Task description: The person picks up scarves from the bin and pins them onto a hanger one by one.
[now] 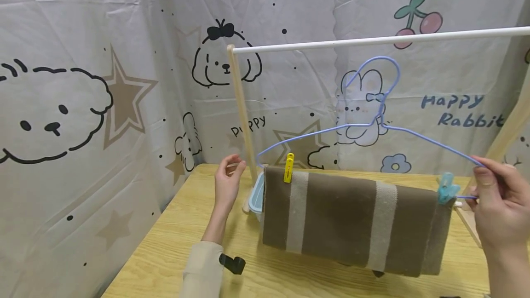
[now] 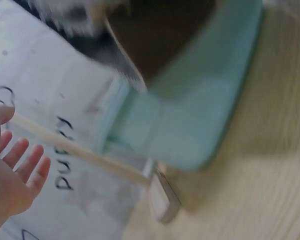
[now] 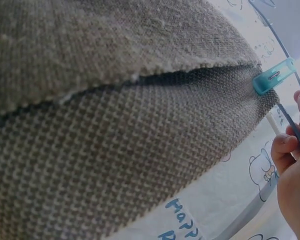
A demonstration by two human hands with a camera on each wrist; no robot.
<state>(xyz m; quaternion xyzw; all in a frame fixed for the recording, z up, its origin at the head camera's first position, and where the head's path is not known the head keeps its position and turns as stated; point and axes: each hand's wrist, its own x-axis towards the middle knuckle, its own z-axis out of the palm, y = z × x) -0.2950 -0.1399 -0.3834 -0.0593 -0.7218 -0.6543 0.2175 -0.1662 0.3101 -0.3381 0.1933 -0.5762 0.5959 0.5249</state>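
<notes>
My right hand [image 1: 501, 201] grips the right end of a blue wire hanger [image 1: 314, 131]. Over its lower bar hangs a folded brown cloth [image 1: 339, 220] with two pale stripes, tilted slightly down to the right. A yellow clothespin [image 1: 289, 168] pinches the cloth near its left top corner, and a teal clothespin [image 1: 447, 188] sits at the right one, seen close in the right wrist view too. Left of the hanger's end, my left hand [image 1: 228, 180] is raised with loosely bent fingers and nothing in them. The hanger's hook stands below the rack's white rod, apart from it.
A wooden rack with a white rod [image 1: 372, 40] and a left post [image 1: 242, 105] stands behind the hanger. Partly hidden by the cloth, a light blue basin [image 1: 256, 194] sits on the wooden table [image 1: 165, 247]. A printed curtain [image 1: 136, 59] hangs behind the table.
</notes>
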